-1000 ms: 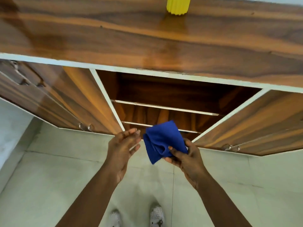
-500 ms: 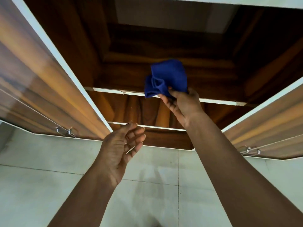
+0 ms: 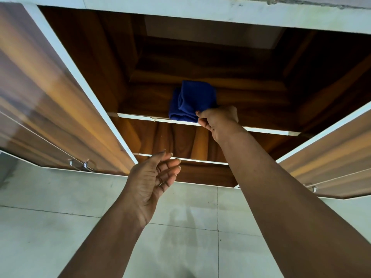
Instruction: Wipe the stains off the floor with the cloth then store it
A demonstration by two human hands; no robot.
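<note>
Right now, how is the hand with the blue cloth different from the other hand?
The right hand pinches the blue cloth; the left hand holds nothing. The right hand reaches up to the cupboard's upper shelf; the left hand hangs lower, in front of the bottom shelf edge. The right hand's fingers are curled shut; the left hand's fingers are loose and open. Both are bare, on bare arms stretched toward the open cupboard.

No text, label, brand, number or sign can be read anywhere on the cabinet (image 3: 200, 57), its doors, the cloth (image 3: 192, 101) or the floor (image 3: 50, 227)
</note>
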